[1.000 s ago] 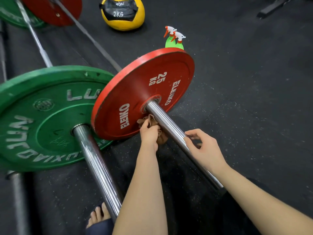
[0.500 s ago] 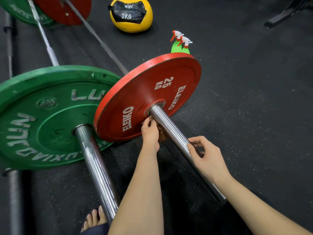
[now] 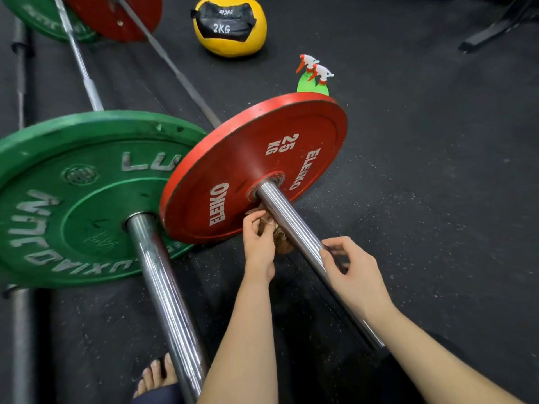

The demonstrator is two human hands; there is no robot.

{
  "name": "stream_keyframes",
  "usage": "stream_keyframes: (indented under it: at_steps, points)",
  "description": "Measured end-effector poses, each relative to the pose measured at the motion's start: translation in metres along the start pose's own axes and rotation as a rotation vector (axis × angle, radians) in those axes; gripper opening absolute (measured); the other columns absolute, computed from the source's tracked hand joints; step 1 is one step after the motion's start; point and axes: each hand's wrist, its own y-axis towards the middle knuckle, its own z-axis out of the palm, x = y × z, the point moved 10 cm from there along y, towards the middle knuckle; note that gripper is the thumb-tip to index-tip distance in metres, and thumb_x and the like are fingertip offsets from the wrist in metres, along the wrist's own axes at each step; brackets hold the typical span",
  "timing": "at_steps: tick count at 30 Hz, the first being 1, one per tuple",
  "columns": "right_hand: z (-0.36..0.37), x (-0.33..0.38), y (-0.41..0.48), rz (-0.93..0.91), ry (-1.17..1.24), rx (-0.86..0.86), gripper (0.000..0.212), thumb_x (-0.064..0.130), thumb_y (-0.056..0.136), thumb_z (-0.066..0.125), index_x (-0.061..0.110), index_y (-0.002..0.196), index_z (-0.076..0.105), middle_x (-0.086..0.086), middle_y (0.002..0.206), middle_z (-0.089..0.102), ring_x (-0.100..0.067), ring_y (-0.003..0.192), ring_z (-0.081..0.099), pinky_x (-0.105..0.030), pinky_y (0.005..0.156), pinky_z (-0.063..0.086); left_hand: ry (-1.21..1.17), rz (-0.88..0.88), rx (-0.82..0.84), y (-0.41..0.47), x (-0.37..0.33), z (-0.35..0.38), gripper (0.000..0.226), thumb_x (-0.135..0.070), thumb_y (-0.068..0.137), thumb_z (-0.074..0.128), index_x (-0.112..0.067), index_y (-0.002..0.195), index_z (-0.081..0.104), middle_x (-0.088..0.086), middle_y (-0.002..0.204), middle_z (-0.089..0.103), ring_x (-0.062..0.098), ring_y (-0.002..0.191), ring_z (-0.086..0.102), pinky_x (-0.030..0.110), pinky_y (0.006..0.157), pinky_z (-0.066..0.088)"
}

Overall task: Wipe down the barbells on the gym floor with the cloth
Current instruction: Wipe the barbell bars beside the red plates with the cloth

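My left hand [image 3: 258,243], pinching the cloth [image 3: 280,242], has slid up to the red plate [image 3: 233,176]; my right hand [image 3: 353,272] grips the sleeve [image 3: 291,225], likely nearly wiped.

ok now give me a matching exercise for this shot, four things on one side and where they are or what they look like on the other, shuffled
Things:
1. cloth
2. medicine ball
3. spray bottles
4. green plate

Descriptions:
a. yellow and black, marked 2KG
b. left of the red plate, on the neighbouring bar
c. bunched in the left hand against the chrome sleeve
d. peeking over the red plate's top edge

Pairs: 1-c, 2-a, 3-d, 4-b
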Motion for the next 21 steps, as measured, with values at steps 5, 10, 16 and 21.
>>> stream_keyframes:
  at_steps: [5,10,16,21]
  points:
    - [-0.002,0.000,-0.001,0.000,-0.006,0.000,0.013,0.030,0.097,0.065,0.038,0.107,0.064,0.024,0.101,0.068,0.007,0.098,0.061,-0.021,0.084,0.052,0.039,-0.029,0.012,0.017,-0.016,0.010,0.033,-0.008,0.104,0.052,-0.036,0.120,0.056,-0.006,0.125,0.068,0.015,0.114,0.065,0.042,0.102,0.053]
    - [-0.001,0.002,-0.001,-0.005,-0.029,0.002,0.012,0.031,0.097,0.064,0.038,0.106,0.063,0.025,0.101,0.067,0.007,0.097,0.062,-0.026,0.086,0.054,0.084,-0.035,0.045,0.002,-0.003,0.010,0.034,-0.008,0.103,0.052,-0.040,0.116,0.046,-0.008,0.132,0.064,0.019,0.122,0.060,0.042,0.103,0.050]
    - [0.000,0.004,-0.001,-0.012,-0.083,0.031,0.019,0.040,0.095,0.064,0.039,0.113,0.058,0.023,0.107,0.064,0.003,0.097,0.062,-0.030,0.086,0.055,0.087,0.027,0.052,-0.013,0.012,0.012,0.038,-0.001,0.100,0.053,-0.036,0.112,0.046,-0.002,0.137,0.061,0.022,0.123,0.058,0.039,0.102,0.050]
    - [0.002,0.008,-0.004,-0.026,-0.094,0.062,0.028,0.043,0.092,0.068,0.039,0.117,0.056,0.022,0.112,0.062,0.002,0.100,0.060,-0.025,0.084,0.052,0.116,0.067,0.000,0.002,-0.016,0.008,0.041,0.001,0.101,0.052,-0.037,0.113,0.046,-0.006,0.137,0.060,0.012,0.122,0.058,0.037,0.105,0.049]
